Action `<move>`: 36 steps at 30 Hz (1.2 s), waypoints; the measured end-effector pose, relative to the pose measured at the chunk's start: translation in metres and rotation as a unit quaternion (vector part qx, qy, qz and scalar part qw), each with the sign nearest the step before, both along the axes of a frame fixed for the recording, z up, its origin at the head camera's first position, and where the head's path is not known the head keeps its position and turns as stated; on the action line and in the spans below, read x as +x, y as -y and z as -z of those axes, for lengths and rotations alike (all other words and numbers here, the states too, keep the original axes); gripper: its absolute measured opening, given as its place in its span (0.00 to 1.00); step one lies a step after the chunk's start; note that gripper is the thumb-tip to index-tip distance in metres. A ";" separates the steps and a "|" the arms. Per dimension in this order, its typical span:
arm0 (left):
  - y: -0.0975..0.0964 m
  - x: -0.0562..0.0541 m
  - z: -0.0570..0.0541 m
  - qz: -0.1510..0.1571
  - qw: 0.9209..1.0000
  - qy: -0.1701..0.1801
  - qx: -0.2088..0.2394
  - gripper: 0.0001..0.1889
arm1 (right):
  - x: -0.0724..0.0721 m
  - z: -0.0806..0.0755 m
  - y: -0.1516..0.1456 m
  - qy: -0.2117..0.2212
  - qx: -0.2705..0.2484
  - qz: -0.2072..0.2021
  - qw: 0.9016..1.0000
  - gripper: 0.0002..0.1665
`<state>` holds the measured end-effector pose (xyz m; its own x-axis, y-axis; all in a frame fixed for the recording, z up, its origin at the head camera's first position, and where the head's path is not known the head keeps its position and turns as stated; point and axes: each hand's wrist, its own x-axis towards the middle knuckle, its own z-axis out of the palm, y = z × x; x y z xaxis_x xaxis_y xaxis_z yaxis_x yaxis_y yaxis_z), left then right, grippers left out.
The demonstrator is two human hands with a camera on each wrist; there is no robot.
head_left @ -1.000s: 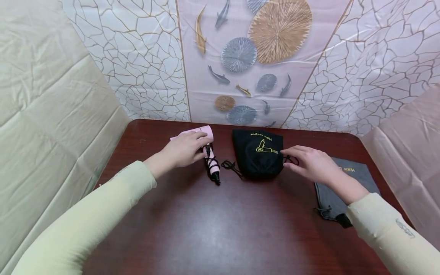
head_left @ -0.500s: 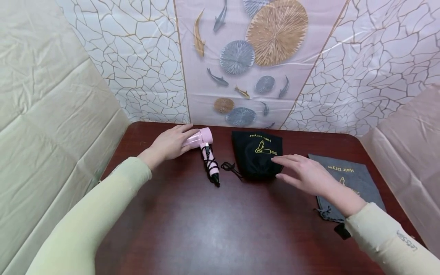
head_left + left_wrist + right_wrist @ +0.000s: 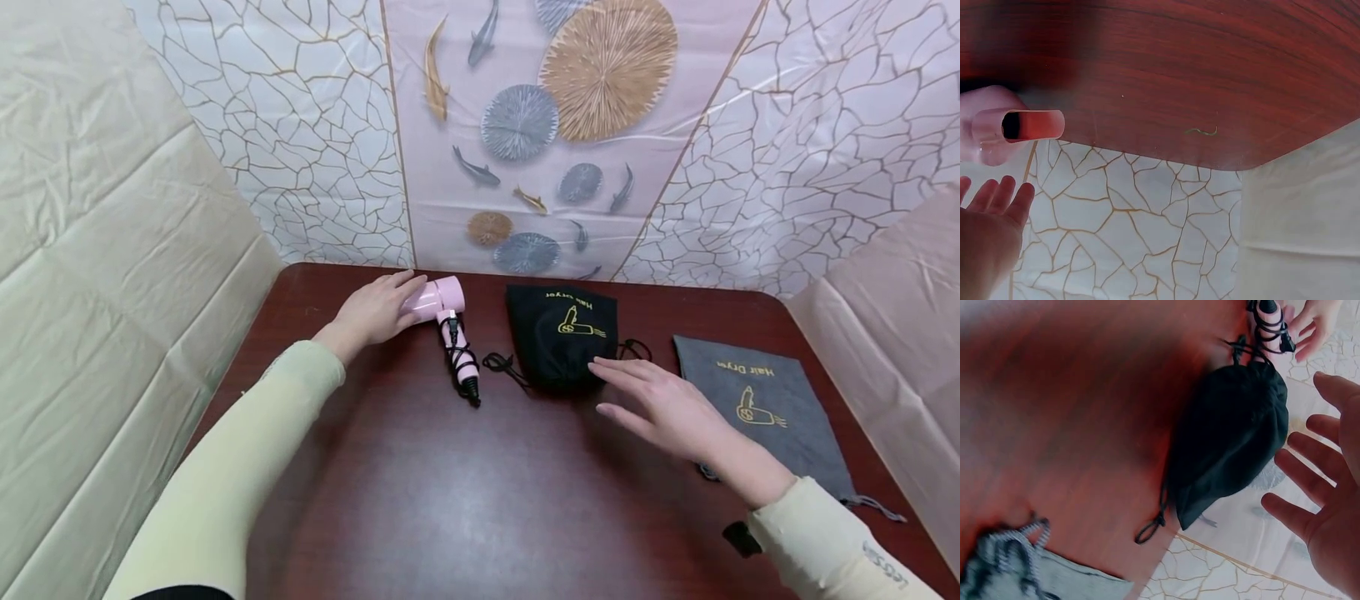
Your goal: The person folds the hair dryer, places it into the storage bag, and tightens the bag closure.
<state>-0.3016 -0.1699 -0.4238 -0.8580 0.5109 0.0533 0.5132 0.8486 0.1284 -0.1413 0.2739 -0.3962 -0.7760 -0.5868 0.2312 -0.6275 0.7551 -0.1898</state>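
Note:
A pink hair dryer [image 3: 429,302] lies at the back left of the table, a black cord wound round its handle [image 3: 462,357]. My left hand [image 3: 375,310] is at the left end of its barrel, fingers straight. In the left wrist view that hand [image 3: 992,231] appears beside the dryer's flat nozzle [image 3: 1044,125], not gripping it. A full black drawstring bag [image 3: 558,350] with a yellow dryer print stands right of the dryer. My right hand [image 3: 660,408] is by its lower right side, fingers spread and holding nothing; the right wrist view also shows this hand [image 3: 1329,481] beside the bag.
A flat grey drawstring bag [image 3: 765,400] with the same print lies at the table's right side. Patterned cloth [image 3: 315,150] hangs behind the table [image 3: 450,500], and plain cloth [image 3: 127,250] flanks it. A small green thread [image 3: 1202,132] shows on the table.
My left hand has moved left, off the dryer's handle junction to the barrel's end. My right hand has drawn back toward me along the black bag, uncovering more of the grey bag.

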 end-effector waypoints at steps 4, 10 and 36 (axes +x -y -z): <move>-0.002 -0.004 0.004 -0.013 1.000 0.014 0.008 0.37 | 0.008 0.006 -0.001 0.006 0.007 -0.006 1.000 0.33; -0.005 -0.006 0.011 -0.025 0.999 0.029 0.026 0.37 | 0.016 0.011 -0.002 0.019 0.014 -0.028 0.999 0.32; -0.015 -0.009 0.021 -0.022 0.999 0.012 0.038 0.39 | 0.021 0.021 -0.007 0.071 0.051 -0.006 0.996 0.22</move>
